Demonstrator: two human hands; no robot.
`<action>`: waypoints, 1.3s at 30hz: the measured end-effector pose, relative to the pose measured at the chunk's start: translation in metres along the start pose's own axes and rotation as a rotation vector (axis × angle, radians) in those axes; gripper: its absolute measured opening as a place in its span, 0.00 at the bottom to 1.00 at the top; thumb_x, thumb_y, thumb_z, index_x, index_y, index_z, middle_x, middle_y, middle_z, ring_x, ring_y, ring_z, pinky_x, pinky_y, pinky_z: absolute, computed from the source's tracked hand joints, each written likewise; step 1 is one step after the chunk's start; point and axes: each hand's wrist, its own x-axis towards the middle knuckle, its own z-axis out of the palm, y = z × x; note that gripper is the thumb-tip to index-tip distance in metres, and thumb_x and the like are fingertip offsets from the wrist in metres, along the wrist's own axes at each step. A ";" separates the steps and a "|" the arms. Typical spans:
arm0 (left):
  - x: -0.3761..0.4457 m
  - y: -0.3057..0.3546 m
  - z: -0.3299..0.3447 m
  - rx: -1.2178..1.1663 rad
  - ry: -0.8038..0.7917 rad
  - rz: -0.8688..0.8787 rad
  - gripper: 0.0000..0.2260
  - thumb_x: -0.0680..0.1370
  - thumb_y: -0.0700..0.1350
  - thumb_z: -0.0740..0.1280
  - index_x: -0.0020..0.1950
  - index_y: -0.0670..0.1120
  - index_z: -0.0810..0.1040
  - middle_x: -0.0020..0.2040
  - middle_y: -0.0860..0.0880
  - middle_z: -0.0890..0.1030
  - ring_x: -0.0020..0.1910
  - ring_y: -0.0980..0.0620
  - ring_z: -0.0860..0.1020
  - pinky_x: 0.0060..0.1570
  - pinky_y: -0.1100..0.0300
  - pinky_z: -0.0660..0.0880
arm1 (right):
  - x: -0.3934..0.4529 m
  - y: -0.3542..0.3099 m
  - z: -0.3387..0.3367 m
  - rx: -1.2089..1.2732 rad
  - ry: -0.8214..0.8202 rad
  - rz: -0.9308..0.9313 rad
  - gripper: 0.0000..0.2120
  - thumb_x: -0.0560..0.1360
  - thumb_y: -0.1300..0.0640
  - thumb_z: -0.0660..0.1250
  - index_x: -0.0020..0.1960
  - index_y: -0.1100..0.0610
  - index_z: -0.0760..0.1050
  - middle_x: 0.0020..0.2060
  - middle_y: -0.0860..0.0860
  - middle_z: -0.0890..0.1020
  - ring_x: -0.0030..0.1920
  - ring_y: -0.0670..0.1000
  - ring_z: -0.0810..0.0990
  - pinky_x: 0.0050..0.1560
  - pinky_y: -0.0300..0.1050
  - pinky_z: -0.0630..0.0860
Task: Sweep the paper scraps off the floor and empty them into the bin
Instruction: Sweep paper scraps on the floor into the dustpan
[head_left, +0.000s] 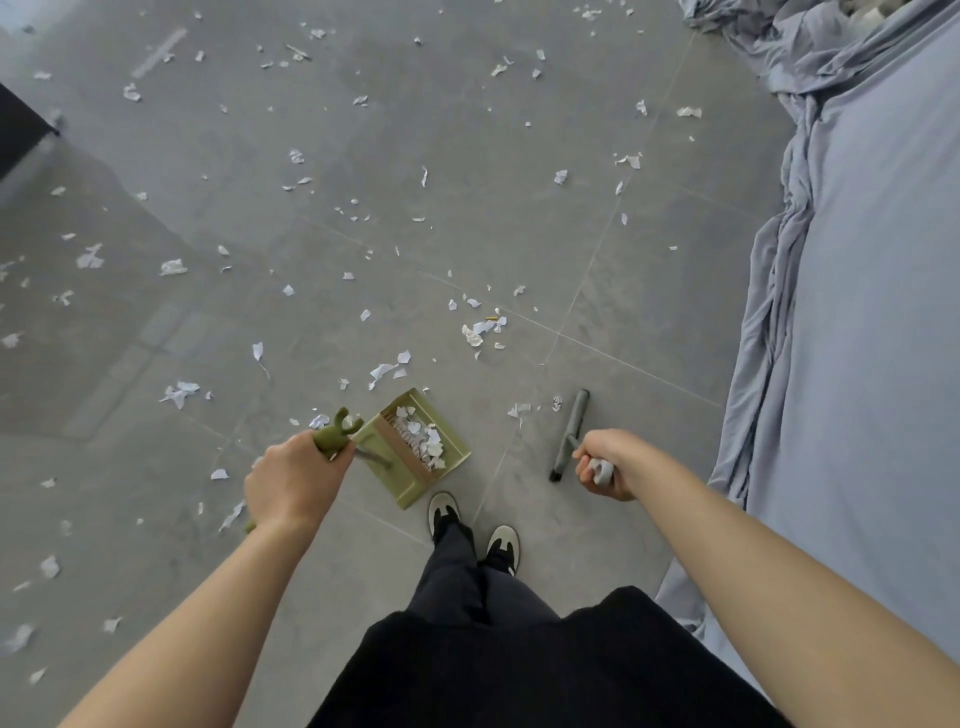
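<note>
Below, left hand (293, 480) grip curled round green dustpan (415, 447) handle, right hand (605, 465) clasping grey broom (571, 431) handle

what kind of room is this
Probably a bedroom: a bed with a rumpled blue-grey sheet runs along the right, beside a grey tiled floor littered with paper scraps.

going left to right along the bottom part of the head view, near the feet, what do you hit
left hand gripping the green dustpan handle → green dustpan with scraps in it → grey broom head → right hand gripping the broom handle → blue-grey sheet
</note>
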 end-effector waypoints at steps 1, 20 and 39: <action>0.007 -0.004 -0.005 -0.002 -0.004 -0.011 0.17 0.75 0.62 0.65 0.45 0.49 0.81 0.36 0.46 0.77 0.39 0.40 0.76 0.38 0.55 0.69 | -0.001 -0.007 0.009 0.024 -0.015 -0.001 0.13 0.80 0.67 0.50 0.39 0.58 0.64 0.15 0.49 0.64 0.13 0.45 0.61 0.17 0.29 0.59; 0.108 -0.052 -0.031 0.033 -0.084 -0.118 0.16 0.75 0.60 0.66 0.48 0.48 0.81 0.41 0.44 0.81 0.43 0.39 0.80 0.39 0.55 0.72 | -0.018 -0.087 0.131 -0.026 -0.001 -0.173 0.08 0.78 0.70 0.56 0.42 0.60 0.66 0.32 0.53 0.65 0.23 0.47 0.64 0.20 0.31 0.62; 0.120 -0.041 -0.039 0.041 -0.041 -0.277 0.23 0.73 0.65 0.67 0.48 0.45 0.81 0.42 0.40 0.80 0.42 0.38 0.79 0.40 0.52 0.74 | 0.014 -0.161 0.166 -0.552 -0.207 -0.099 0.06 0.77 0.69 0.57 0.47 0.60 0.70 0.34 0.53 0.67 0.24 0.47 0.64 0.21 0.31 0.61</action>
